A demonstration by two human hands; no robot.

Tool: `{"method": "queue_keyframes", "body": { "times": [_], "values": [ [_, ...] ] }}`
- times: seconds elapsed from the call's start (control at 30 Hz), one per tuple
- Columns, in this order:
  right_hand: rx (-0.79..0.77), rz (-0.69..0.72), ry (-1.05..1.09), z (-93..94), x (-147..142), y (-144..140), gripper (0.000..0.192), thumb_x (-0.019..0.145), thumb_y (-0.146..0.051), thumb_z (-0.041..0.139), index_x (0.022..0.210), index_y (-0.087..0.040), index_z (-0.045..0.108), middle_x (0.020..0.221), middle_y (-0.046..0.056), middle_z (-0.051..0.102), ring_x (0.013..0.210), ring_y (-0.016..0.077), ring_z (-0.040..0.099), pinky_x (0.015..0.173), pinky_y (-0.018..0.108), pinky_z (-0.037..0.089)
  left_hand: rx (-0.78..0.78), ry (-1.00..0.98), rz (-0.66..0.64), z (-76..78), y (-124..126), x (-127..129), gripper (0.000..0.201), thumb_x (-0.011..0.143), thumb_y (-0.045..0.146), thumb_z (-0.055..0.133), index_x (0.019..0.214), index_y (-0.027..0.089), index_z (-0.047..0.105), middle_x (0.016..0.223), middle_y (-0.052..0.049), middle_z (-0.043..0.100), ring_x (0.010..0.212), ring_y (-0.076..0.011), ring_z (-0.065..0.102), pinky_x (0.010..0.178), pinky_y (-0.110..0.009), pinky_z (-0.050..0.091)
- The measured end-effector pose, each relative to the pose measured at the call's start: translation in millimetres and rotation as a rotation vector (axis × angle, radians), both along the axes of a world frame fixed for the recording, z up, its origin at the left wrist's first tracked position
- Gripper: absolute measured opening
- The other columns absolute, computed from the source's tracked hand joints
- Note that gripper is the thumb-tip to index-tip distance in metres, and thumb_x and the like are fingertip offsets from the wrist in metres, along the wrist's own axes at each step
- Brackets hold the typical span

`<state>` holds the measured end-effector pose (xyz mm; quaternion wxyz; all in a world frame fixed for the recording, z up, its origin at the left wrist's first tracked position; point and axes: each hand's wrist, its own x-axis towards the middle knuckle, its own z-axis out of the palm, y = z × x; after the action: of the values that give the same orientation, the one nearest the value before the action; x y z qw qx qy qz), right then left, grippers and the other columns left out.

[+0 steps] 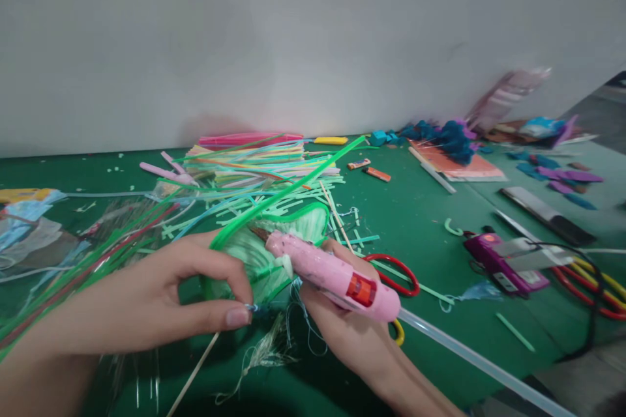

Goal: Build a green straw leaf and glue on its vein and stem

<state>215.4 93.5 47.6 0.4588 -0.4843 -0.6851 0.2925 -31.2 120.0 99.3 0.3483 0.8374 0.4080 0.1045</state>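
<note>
My right hand (pixel 337 319) is wrapped round a pink hot glue gun (pixel 317 264) with an orange window. A clear glue stick (pixel 469 352) runs from its back end toward the lower right. Its dark nozzle lies over a pleated light-green craft piece (pixel 296 225) edged in bright green, with a long green strip (pixel 303 179) rising from it. In a thumb-and-finger pinch, my left hand (pixel 190 293) holds a small bluish twisted tip (pixel 252 307) at the piece's lower edge. Below that hand a thin wooden stick (pixel 195 371) slants down; its upper end is hidden.
Bundled coloured strips (pixel 254 163) lie behind the hands. Red-handled scissors (pixel 398 273) are partly under the right hand. To the right are a purple device (pixel 506 264) with a cable, a dark blade (pixel 548 212) and blue flowers (pixel 452 143). Plastic-wrapped stems (pixel 112 241) lie left.
</note>
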Motion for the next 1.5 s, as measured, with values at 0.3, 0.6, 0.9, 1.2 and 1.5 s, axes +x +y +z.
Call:
{"method": "queue_keyframes", "body": {
  "times": [0.3, 0.6, 0.9, 1.2, 1.5],
  "values": [
    [-0.051, -0.012, 0.012, -1.3, 0.7, 0.0, 0.03, 0.082, -0.023, 0.055, 0.064, -0.026, 0.031, 0.059, -0.006, 0.033, 0.05, 0.0117, 0.035, 0.047, 0.029, 0.03, 0.002, -0.01, -0.002, -0.2, 0.5, 0.9, 0.005, 0.087, 0.037, 0.07, 0.089, 0.04, 0.074, 0.08, 0.015, 0.071, 0.074, -0.0046, 0.061, 0.068, -0.013, 0.042],
    [-0.065, -0.044, 0.064, -2.3, 0.4, 1.4, 0.031, 0.077, -0.023, 0.056, 0.062, -0.027, 0.029, 0.056, -0.007, 0.032, 0.048, 0.0124, 0.037, 0.045, 0.03, 0.028, 0.03, -0.027, -0.006, -2.4, 0.8, 1.0, 0.007, 0.087, 0.036, 0.069, 0.088, 0.04, 0.073, 0.078, 0.017, 0.073, 0.072, -0.0069, 0.057, 0.067, -0.016, 0.04],
    [-0.142, -0.046, 0.094, -6.3, 3.8, 1.8, 0.033, 0.077, -0.023, 0.055, 0.063, -0.027, 0.025, 0.056, -0.008, 0.029, 0.048, 0.011, 0.033, 0.047, 0.029, 0.027, -0.055, 0.067, 0.014, 3.2, -0.6, 1.1, 0.012, 0.09, 0.038, 0.064, 0.086, 0.031, 0.074, 0.08, 0.01, 0.073, 0.074, -0.0108, 0.056, 0.07, -0.02, 0.039],
    [-0.115, -0.035, 0.078, -9.4, 8.4, -1.1, 0.031, 0.081, -0.023, 0.053, 0.064, -0.027, 0.028, 0.056, -0.009, 0.032, 0.048, 0.0107, 0.037, 0.047, 0.028, 0.03, -0.051, 0.051, 0.001, 3.5, -0.4, 1.6, 0.01, 0.09, 0.038, 0.065, 0.086, 0.033, 0.073, 0.079, 0.012, 0.072, 0.073, -0.0099, 0.054, 0.07, -0.02, 0.038],
    [-0.127, -0.023, 0.094, 0.4, 3.5, -1.7, 0.025, 0.077, -0.02, 0.055, 0.063, -0.025, 0.035, 0.058, -0.006, 0.036, 0.05, 0.0111, 0.036, 0.046, 0.027, 0.03, -0.017, 0.028, -0.007, 1.6, 1.4, 2.2, 0.01, 0.089, 0.041, 0.066, 0.084, 0.034, 0.072, 0.076, 0.012, 0.073, 0.07, -0.0115, 0.054, 0.068, -0.021, 0.039]
  ]
}}
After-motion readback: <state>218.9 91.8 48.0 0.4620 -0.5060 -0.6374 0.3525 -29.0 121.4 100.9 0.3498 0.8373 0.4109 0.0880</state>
